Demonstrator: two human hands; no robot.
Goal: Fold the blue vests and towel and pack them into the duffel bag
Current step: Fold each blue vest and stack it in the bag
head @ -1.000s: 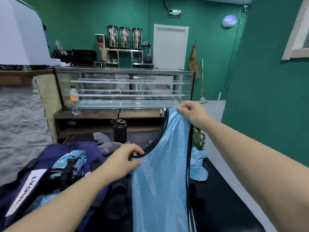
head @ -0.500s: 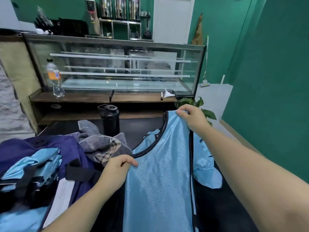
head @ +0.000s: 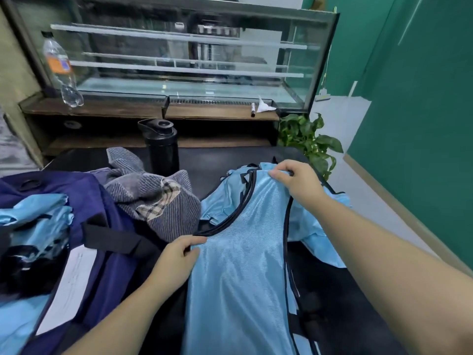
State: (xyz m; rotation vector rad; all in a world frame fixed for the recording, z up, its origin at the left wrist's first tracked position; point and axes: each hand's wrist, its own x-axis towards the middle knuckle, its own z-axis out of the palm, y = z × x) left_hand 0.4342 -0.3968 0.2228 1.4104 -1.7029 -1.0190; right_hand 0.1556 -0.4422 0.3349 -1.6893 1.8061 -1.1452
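I am partway through. Some blue vests [head: 38, 219] already sit in the dark blue duffel bag [head: 102, 213] on the left. My left hand [head: 176, 260] and right hand [head: 297, 180] each pinch a shoulder of one blue vest [head: 238, 278] spread on the black table [head: 332, 290]. Another vest [head: 322, 231] lies under it on the right, and the striped towel [head: 156, 198] sits unfolded by the bag.

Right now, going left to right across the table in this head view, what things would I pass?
Navy duffel bag → grey towel → left hand → blue vest it pinches → right hand → potted plant.
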